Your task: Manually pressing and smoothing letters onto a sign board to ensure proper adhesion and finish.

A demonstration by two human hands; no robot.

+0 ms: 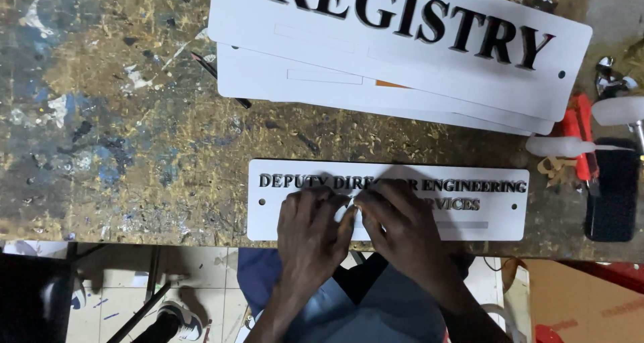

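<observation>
**Two hands on one white sign plate, a stack of plates beyond**

One small white rectangular sign plate with raised black lettering (469, 212) lies flat at the near edge of the paint-spattered wooden tabletop (121, 115), directly under the fingers. Both hands rest on its left and middle part: the left hand (312, 232) and the right hand (402, 229) meet fingertip to fingertip. Their fingers are drawn together, pressing down at the plate's lower middle; whether they pinch anything between them I cannot tell.

Beyond the fingers, farther up the tabletop, lies a stack of larger white rectangular sign plates (335, 81). At least three edges show; the top one carries big black letters and a small hole at its right end.

Right of the fingers, past the small plate's end, sit one red-handled tool (582, 138), one black rectangular block (612, 195) and one white squeeze bottle with a thin nozzle (560, 146).
</observation>
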